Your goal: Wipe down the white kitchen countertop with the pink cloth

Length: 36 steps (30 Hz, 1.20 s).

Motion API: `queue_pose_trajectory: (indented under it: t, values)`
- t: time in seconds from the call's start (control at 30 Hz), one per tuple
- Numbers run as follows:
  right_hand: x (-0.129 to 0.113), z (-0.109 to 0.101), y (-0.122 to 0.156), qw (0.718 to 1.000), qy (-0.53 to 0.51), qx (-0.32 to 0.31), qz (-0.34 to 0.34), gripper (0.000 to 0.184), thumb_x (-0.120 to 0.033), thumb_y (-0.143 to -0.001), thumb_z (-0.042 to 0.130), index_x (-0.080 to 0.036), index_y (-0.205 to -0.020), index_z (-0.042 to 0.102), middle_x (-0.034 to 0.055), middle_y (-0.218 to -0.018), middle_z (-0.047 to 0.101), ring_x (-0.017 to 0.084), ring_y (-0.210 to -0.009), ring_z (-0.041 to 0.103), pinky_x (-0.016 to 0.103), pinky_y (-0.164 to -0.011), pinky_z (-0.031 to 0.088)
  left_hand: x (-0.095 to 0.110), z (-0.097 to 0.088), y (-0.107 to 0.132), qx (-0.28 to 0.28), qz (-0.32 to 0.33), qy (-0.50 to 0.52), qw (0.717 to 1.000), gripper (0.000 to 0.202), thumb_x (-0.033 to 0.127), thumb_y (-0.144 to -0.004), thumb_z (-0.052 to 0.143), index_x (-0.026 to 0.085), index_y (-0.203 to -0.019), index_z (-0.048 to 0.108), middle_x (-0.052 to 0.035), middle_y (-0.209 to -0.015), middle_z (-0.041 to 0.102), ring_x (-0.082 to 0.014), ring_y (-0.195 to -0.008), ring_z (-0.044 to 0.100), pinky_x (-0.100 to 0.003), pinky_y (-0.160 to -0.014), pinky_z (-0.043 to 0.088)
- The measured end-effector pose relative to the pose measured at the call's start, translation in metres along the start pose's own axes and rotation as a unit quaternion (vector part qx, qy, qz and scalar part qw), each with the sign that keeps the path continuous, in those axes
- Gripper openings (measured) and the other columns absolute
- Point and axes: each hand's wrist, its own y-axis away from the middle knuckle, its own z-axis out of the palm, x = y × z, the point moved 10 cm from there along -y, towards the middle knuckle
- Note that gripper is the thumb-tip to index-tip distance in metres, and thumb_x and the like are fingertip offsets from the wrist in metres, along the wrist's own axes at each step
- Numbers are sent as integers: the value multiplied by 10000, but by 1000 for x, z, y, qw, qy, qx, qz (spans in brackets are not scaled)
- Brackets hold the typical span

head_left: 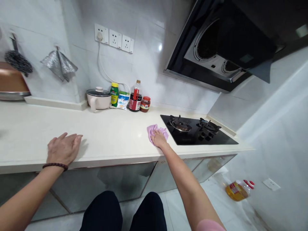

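A crumpled pink-purple cloth (152, 130) lies on the white countertop (115, 134), just left of the black gas hob (192, 136). My right hand (158, 138) is on the cloth, pressing it against the surface with the fingers over it. Over the counter's front part on the left, my left hand (64, 149) hovers or rests, with nothing in it. Its fingers are loosely bent and apart, and a dark beaded bracelet (55, 165) circles the wrist.
Along the back wall stand a pale lidded electric pot (99, 101), a green yellow-capped container (115, 95), a bag (123, 98) and several jars and bottles. A range hood (209, 80) overhangs the hob. An oil bottle (238, 191) is on the floor at right.
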Motion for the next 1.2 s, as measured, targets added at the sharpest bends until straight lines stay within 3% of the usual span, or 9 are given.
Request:
queue_pose_trajectory:
  t: [0.27,0.63,1.0,1.2]
  values:
    - [4,-2,35,999,-10,-17,38,679,-539,-1101,194,-262,-1721,199,0,-1765,67,399,-1606,-18,681,-1268,59,5,-5,-2,-36,-18,3,999,513,344,-972,366,204,-1237,781,-115,-1344,745,-324,-1409,567,-480,-1166,386]
    - [12,2,79,999,-14,-33,26,680,-554,-1105,227,-267,-1721,201,-1,-1766,49,326,-1617,-20,530,-1307,69,7,3,-2,-100,-14,-12,995,599,407,-1018,285,181,-1324,748,-121,-1428,694,-335,-1444,536,-463,-1158,400]
    - [16,3,79,999,-4,-27,28,670,-548,-1109,228,-269,-1718,217,-9,-1764,65,316,-1618,-15,509,-1311,73,7,7,1,-89,15,-9,996,639,407,-1027,240,151,-1321,746,-125,-1401,712,-357,-1408,555,-454,-1160,401]
    - [17,0,74,999,12,-21,25,684,-555,-1094,275,-252,-1707,270,-10,-1759,107,300,-1620,20,460,-1318,99,8,10,1,-88,6,-11,996,503,388,-1001,349,249,-1225,777,-44,-1306,771,-313,-1340,604,-434,-1132,428]
